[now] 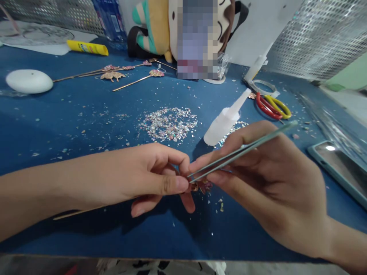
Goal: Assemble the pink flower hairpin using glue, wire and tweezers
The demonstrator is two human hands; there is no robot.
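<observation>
My left hand point(155, 172) is closed in a pinch on a gold hairpin. The hairpin's pink and gold ornament point(205, 186) shows just past the fingertips, and its thin stick point(77, 212) comes out below my left wrist. My right hand point(281, 187) grips pale green metal tweezers point(243, 151) between thumb and fingers. Their tips meet at my left thumb and index finger, over the ornament. Whether the tips hold a flake is too small to tell. Beyond the hands lies a spread of shiny flakes point(170, 124), with a white glue bottle point(219, 128) lying beside it.
Several gold hairpins point(134, 82) lie farther back, near a white egg-shaped object point(29, 81) and a yellow tube point(87, 47). Red and yellow-handled scissors point(269, 107) and a tape roll point(262, 87) are at right. A phone point(341, 168) lies at the right edge. A plush toy point(155, 30) stands behind.
</observation>
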